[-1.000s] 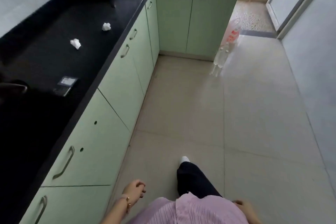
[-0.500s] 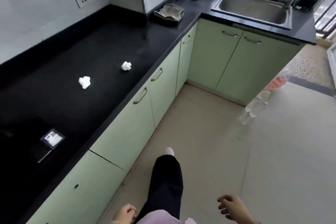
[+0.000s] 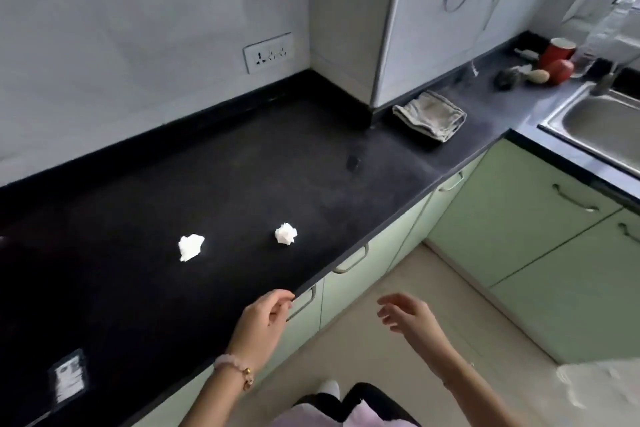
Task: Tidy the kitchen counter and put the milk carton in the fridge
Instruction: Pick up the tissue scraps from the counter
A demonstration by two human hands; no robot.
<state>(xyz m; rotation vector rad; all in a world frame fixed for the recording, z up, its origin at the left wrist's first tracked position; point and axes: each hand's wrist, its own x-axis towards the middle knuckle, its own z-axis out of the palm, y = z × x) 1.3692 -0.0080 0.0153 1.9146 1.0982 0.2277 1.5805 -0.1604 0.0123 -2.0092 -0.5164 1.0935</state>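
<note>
Black stone desk [image 3: 242, 177] | two crumpled white paper wads [image 3: 286, 234], [image 3: 190, 246] ahead of left hand [image 3: 263, 317], likely litter | left hand loosely curled, empty | right hand [image 3: 407, 314] fingers apart, empty

Two hands in view: my left hand [image 3: 265, 319], my right hand [image 3: 407, 314]. Two white paper wads on table [image 3: 138, 288]: one [image 3: 190, 246], other [image 3: 286, 234]. One folded cloth [image 3: 431, 116]. One sink [image 3: 602, 121]. One wall socket [image 3: 268, 52]. One red cup [image 3: 557, 49]. One small label card [image 3: 69, 374]. Five cabinet handles visible.
</note>
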